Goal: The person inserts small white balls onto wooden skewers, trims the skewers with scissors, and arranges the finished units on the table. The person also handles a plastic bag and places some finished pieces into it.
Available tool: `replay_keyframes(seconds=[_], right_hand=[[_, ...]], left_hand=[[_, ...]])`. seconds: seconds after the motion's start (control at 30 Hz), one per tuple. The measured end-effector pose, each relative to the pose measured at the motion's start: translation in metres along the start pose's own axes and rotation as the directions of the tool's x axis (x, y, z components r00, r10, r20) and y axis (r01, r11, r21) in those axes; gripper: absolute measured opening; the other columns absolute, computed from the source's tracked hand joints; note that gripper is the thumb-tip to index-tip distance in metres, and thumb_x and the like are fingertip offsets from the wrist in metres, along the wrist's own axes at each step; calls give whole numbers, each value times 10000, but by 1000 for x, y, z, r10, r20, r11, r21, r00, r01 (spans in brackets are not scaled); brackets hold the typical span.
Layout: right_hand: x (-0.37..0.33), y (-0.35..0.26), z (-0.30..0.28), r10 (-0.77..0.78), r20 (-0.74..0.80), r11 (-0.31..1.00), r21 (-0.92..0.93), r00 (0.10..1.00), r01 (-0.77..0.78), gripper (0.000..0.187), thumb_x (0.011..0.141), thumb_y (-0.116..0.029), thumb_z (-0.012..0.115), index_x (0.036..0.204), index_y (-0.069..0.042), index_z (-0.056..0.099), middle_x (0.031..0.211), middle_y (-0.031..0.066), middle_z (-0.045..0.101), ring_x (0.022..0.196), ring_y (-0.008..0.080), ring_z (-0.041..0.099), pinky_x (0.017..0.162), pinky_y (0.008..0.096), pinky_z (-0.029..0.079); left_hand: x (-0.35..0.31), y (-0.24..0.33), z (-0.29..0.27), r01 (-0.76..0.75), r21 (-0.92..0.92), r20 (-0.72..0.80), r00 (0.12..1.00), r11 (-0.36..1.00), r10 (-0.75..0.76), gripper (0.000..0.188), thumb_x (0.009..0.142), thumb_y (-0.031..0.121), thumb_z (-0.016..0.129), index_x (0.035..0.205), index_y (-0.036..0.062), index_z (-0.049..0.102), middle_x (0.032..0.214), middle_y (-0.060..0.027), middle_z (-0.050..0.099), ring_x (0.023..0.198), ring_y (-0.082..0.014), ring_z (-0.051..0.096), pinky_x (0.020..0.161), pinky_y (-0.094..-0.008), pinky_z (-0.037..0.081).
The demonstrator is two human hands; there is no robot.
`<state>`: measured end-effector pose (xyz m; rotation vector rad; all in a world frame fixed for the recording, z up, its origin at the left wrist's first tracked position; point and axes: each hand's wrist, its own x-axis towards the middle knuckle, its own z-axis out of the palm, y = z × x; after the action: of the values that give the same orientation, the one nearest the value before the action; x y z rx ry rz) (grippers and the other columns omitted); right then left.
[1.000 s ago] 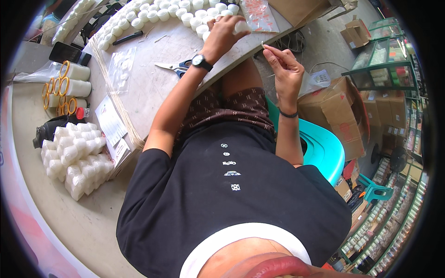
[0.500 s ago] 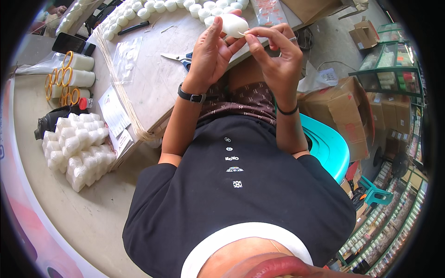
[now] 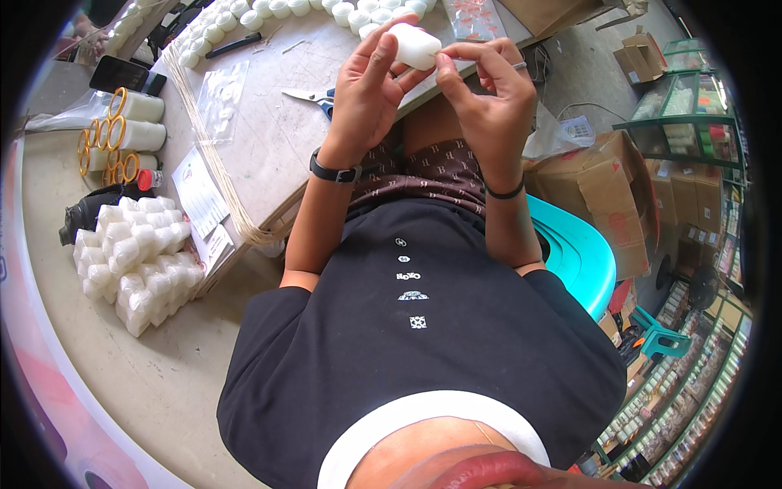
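Above the table edge, my left hand (image 3: pixel 362 102) holds a white cylindrical candle (image 3: pixel 413 46) on its side, with thumb and fingers around it. My right hand (image 3: pixel 489 90) pinches at the candle's right end, thumb and forefinger closed on its thin pale wick, which the fingertips mostly hide. Just left of my left wrist lie scissors (image 3: pixel 308 95) with blue handles, blades pointing left. Several more white candles (image 3: pixel 358 18) stand in rows along the far part of the table.
A bundle of long pale strings (image 3: pixel 213 138) runs along the table's left edge beside a clear plastic bag (image 3: pixel 221 102). Wrapped white candles (image 3: pixel 142 253) and yellow-ringed rolls (image 3: pixel 140 137) sit at left. A cardboard box (image 3: pixel 599 200) stands right of the turquoise chair (image 3: pixel 582 261).
The candle has turned in my left hand, its wick end now facing more to the right. My right fingertips have shifted slightly right and still pinch the wick.
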<state>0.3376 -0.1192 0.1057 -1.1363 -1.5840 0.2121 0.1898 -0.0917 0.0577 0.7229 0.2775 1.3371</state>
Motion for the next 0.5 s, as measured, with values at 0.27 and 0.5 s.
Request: replay_keyframes(seconds=[0.27, 0.5], right_hand=[[-3, -12, 2, -45, -2, 995, -91, 999, 45, 175, 842, -78, 770, 1000, -26, 714, 830, 64, 638, 710, 159, 640, 624, 310, 499], [-11, 0, 13, -71, -26, 992, 102, 997, 74, 135, 880, -58, 743, 996, -12, 693, 861, 76, 653, 639, 149, 588, 598, 279, 489]], left_hand=[[-3, -2, -6, -52, 60, -65, 996, 997, 56, 468, 1033, 281, 602, 1392, -6, 513, 1202, -120, 638, 1160, -229, 641, 1018, -414, 552], [-8, -2, -2, -38, 36, -86, 995, 999, 41, 511, 1010, 217, 642, 1431, -1, 448, 1218, -132, 641, 1171, -233, 638, 1010, -423, 565]])
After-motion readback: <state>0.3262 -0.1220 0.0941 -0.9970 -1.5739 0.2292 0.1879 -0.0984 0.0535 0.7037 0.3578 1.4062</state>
